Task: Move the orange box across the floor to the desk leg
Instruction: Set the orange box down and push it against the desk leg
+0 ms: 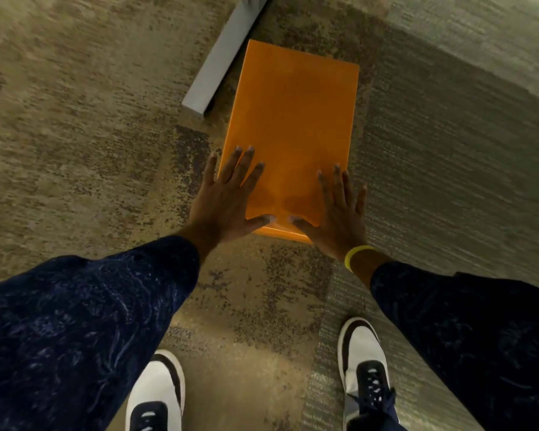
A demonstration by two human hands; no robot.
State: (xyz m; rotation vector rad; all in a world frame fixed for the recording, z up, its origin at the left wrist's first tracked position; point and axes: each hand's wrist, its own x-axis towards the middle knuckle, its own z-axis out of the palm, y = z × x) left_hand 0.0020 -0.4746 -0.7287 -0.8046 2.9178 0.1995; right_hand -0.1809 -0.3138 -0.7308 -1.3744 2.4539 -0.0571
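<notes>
An orange box (293, 119) lies flat on the carpet in the middle of the view, its long side running away from me. My left hand (227, 197) rests flat on its near left corner, fingers spread. My right hand (336, 213), with a yellow band at the wrist, lies flat on the near right corner, fingers spread too. Both thumbs meet at the near edge. The grey foot of the desk leg (221, 57) lies on the floor just left of the box's far half, close to its side.
Mottled brown carpet (91, 135) covers the left and middle; a ribbed grey carpet strip (448, 166) runs along the right. My two white and dark shoes (156, 393) stand at the bottom, behind the box.
</notes>
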